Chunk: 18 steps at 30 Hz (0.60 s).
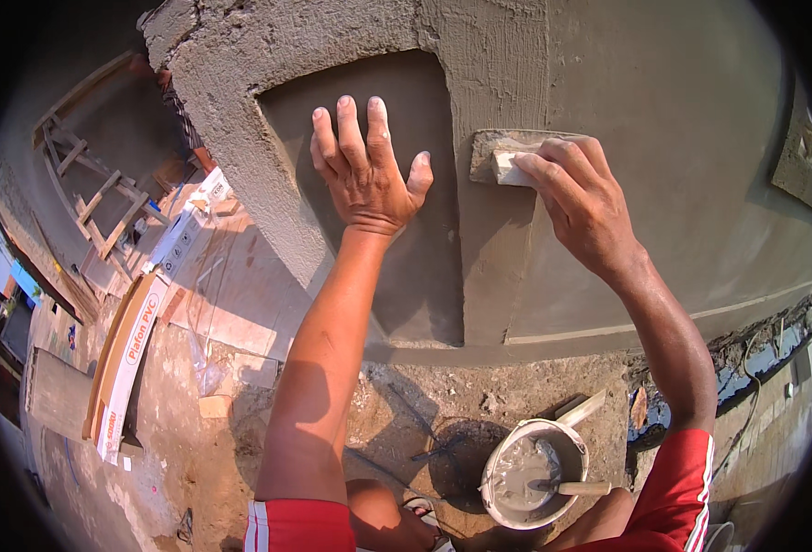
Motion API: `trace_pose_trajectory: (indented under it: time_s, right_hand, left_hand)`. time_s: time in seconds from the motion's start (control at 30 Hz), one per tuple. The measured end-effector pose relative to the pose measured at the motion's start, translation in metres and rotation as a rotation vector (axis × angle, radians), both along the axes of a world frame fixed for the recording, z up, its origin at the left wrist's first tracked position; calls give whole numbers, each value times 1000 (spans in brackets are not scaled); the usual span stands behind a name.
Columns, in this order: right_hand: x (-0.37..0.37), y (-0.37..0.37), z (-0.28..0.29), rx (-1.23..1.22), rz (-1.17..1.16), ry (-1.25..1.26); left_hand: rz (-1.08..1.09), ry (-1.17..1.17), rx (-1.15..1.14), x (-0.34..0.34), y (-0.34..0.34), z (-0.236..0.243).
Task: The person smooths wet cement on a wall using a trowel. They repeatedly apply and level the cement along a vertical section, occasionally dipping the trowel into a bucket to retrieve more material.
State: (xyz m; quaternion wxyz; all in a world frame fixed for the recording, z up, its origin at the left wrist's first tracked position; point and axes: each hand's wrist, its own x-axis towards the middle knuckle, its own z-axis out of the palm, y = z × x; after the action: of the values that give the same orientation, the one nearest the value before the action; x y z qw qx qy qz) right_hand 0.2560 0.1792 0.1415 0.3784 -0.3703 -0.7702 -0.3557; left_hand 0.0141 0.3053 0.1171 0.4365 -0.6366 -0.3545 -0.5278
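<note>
A grey plastered wall [663, 184] with a sunken four-sided panel [424, 267] stands before me. My left hand [365, 179] is open, its fingers spread over the smooth panel; whether the palm presses on it I cannot tell. Just right of the panel, my right hand [585, 198] is closed around the pale grip of a plastering float [486, 158]. The float's flat plate lies at the wall, along the strip beside the panel's edge. Below, a bucket [488, 497] holds wet grey mortar [519, 469], with a wooden-handled trowel [585, 488] resting in it.
Rough plaster [240, 92] surrounds the panel's left and top. A wooden ladder [102, 207] and a long cardboard box [135, 350] lie off to the left. A ledge [663, 327] runs along the wall's foot. Another recess [803, 156] shows at far right. Dirt and debris cover the ground.
</note>
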Motion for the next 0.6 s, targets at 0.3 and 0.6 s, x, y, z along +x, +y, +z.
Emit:
trace_pose_trajectory:
  time_s: [0.3, 0.6]
  right_hand:
    - [15, -27, -183, -474, 33, -257]
    - [-18, 4, -32, 80, 56, 41]
  left_hand:
    - [-6, -23, 11, 8, 5, -2]
    - [11, -12, -12, -2, -9, 7]
